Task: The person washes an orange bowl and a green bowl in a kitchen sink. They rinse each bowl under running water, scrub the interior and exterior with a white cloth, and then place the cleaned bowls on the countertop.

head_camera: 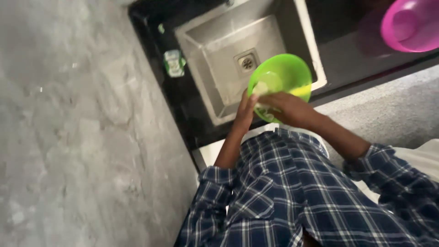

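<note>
A bright green plastic bowl (286,73) is held tilted over the steel sink (215,50), its open side facing me. My left hand (247,109) grips the bowl's lower rim from the left. My right hand (288,110) lies across the rim, fingers curled into the bowl's inside. A pale patch (263,87), foam or a cloth, sits inside the bowl just above my fingers; blur hides whether my right hand holds it. Both sleeves are blue plaid.
The sink's drain (247,62) is below the bowl. A small green and white item (174,62) rests on the black counter (183,105) left of the sink. A pink bowl (411,25) stands at the upper right. A grey marbled surface (73,137) fills the left.
</note>
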